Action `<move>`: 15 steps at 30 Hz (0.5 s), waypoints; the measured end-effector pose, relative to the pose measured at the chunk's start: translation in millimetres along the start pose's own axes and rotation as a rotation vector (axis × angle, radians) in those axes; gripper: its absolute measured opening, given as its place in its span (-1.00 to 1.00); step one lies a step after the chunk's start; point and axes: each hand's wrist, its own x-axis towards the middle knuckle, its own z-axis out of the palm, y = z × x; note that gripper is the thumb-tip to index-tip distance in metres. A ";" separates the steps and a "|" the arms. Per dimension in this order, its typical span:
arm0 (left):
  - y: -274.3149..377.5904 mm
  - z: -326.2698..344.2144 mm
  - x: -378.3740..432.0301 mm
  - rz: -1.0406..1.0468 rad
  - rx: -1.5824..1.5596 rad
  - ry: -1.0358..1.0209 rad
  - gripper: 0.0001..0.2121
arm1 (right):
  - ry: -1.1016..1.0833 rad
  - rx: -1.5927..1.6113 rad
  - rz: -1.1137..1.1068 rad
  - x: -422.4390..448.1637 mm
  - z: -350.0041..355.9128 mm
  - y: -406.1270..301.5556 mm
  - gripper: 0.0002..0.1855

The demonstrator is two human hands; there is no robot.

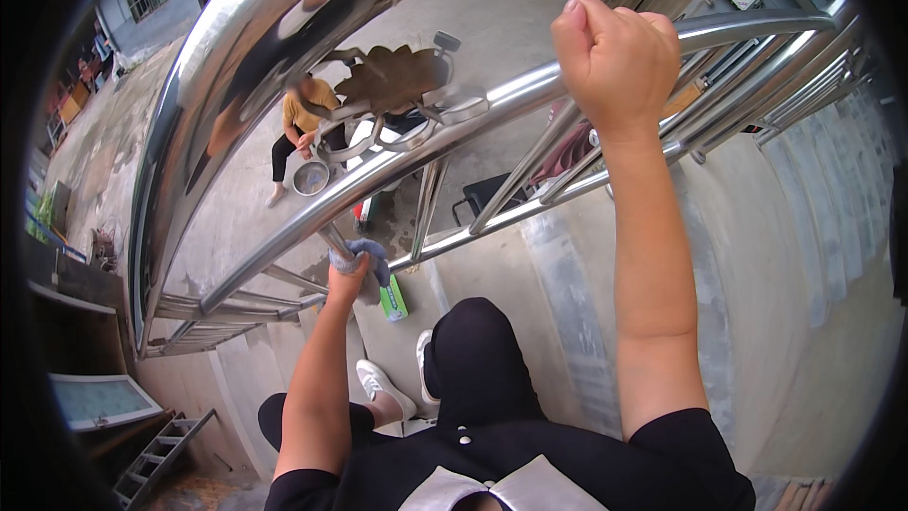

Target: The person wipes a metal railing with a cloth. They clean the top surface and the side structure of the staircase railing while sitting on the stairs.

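Note:
My left hand (349,277) grips a grey-blue cloth (365,255) wrapped around a slanting metal baluster (335,238) of a stainless-steel stair railing. My right hand (618,67) is closed in a fist around the shiny middle rail (521,91), higher up and to the right. A broad, polished handrail (206,78) arches above that rail on the left. Between the two rails sits a brownish flower-shaped metal ornament (390,78) with curled scrolls. On the step just below the cloth lies a green packet (394,301) bearing writing.
Concrete stairs (567,298) run under my legs, with my white shoes (383,387) on them. Beyond the railing a seated person (312,110) has a metal basin (311,177) in front. A black chair (493,195) stands below the railing. A ladder (159,458) lies at lower left.

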 end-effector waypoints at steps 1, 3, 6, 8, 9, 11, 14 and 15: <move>6.0 -1.4 -4.0 -0.002 0.003 -0.014 -0.86 | -0.008 0.006 0.008 1.1 -0.7 -0.9 -0.73; -29.1 -4.3 1.8 -0.005 0.038 0.032 -0.87 | -0.027 0.022 0.023 2.7 -2.7 -3.9 -0.73; -11.9 6.3 -3.7 -0.070 0.057 0.026 -0.85 | -0.029 0.004 0.016 -0.3 -5.0 -1.4 -0.72; 6.5 11.0 -6.2 -0.123 0.084 -0.074 -0.85 | -0.050 -0.014 0.020 -0.1 -8.1 -0.2 -0.72; 9.9 9.7 -7.3 -0.147 0.100 -0.116 -0.85 | -0.053 -0.016 0.023 1.1 -9.2 -0.6 -0.72; -46.1 -0.8 -0.5 -0.146 0.051 -0.098 -0.79 | -0.045 0.026 0.016 5.4 -6.7 -5.8 -0.74; -77.9 9.7 -3.1 -0.199 0.144 0.028 -0.72 | -0.024 0.037 -0.025 4.0 -8.1 -2.7 -0.76; -90.7 12.6 -1.7 -0.237 0.039 0.093 -0.70 | -0.023 0.044 -0.030 4.1 -5.7 -3.0 -0.76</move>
